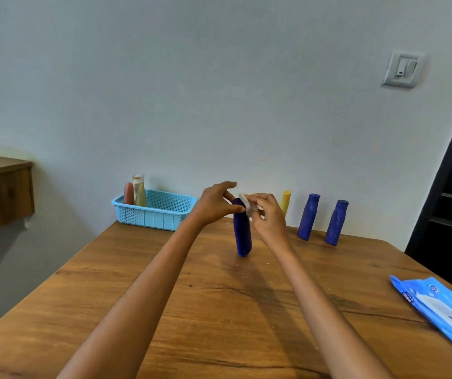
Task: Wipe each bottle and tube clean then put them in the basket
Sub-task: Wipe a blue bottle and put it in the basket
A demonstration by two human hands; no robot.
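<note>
Right hand (270,217): fingers curled round a small crumpled white wipe (247,207), pressed to the top of a dark blue plastic bottle (242,233). Left hand (215,203): thumb and fingers pinch the neck of the same bottle, which stands slightly tilted, its base on the brown wooden table (192,310). Step in hand, by judgement: wiping this bottle, cap end first. Next move likely calls for working the wipe down the body, then carrying the bottle left to the light blue perforated plastic basket (164,214) at the table's far edge, which already holds a reddish tube (128,193) and a pale bottle with a clear cap (139,190). Still waiting: two upright dark blue bottles (309,217) (336,222) and a yellow tube (286,201), partly behind the right hand. Blue wet-wipe pack (438,310), cut off at the right edge. The held bottle's cap is hidden by fingers and wipe.
</note>
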